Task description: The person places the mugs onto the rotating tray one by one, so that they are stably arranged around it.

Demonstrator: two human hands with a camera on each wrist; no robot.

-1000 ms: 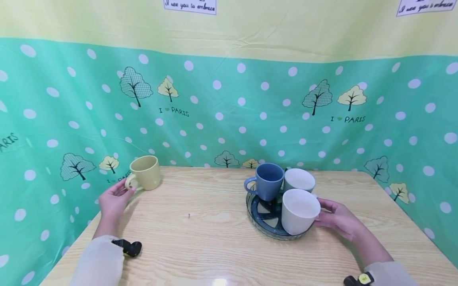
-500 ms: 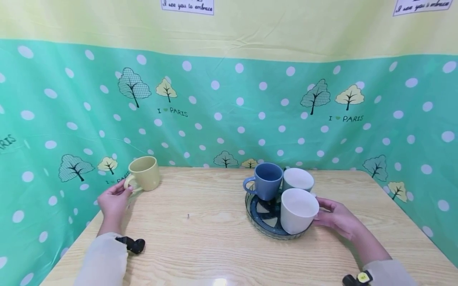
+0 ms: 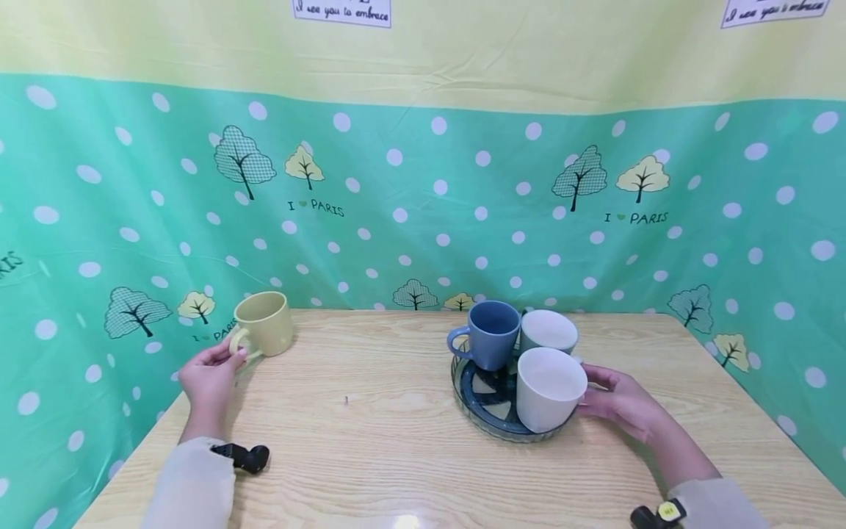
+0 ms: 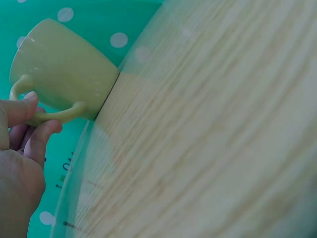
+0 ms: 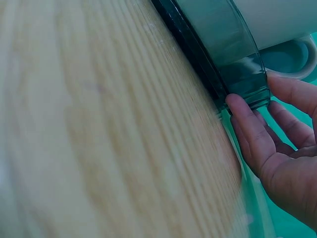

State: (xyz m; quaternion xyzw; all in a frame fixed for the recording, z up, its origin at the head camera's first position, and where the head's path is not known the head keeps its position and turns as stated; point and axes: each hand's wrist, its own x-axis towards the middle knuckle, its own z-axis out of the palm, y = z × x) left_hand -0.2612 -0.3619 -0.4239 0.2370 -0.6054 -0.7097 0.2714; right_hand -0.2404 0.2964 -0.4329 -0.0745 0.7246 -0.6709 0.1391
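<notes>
At the back left of the table, my left hand [image 3: 210, 378] pinches the handle of a yellow mug [image 3: 272, 327] between thumb and fingers. In the left wrist view this mug [image 4: 67, 64] is upright, its base at the tabletop. My right hand [image 3: 624, 404] is beside a round glass tray [image 3: 465, 408] that bears several mugs. Its fairly straight fingers [image 5: 247, 124] touch the tray's outer wall [image 5: 218, 39] in the right wrist view. On the tray stand a blue mug [image 3: 492, 342], a grey-green mug [image 3: 529, 339] with a white inside, and a white mug [image 3: 545, 404] nearest the right hand.
The wooden table [image 3: 370, 455] spans the front, with a tiny dark speck [image 3: 346, 400] near its middle. A green and yellow patterned curtain [image 3: 396, 184] hangs along the back and both sides. Black wrist devices [image 3: 244, 457] sit at the sleeves.
The head view has shifted very slightly. Both hands, the yellow mug and the tray of mugs keep nearly the same places.
</notes>
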